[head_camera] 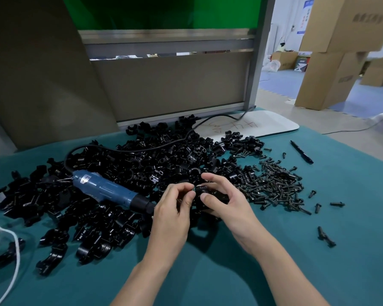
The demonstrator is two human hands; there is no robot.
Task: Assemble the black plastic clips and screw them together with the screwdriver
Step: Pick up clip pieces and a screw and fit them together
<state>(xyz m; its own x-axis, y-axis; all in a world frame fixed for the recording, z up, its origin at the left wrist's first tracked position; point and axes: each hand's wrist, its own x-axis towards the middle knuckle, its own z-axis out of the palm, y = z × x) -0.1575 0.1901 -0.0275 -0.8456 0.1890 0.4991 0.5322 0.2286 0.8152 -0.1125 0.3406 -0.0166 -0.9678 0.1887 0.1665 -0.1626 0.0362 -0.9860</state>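
The left hand [175, 208] covers the tip of the screwdriver [111, 188]. The right hand [228, 202] hides most of the clip [210, 193] it holds, and the small piece [194, 189] that the left hand pinches is too small to identify. The cardboard boxes [341, 25] are blurred, their print unreadable. The left edge cuts the white cord [11, 246].

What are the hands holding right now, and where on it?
A black clip: the right hand grips its body, the left hand pinches its left end; anything smaller there is hidden.
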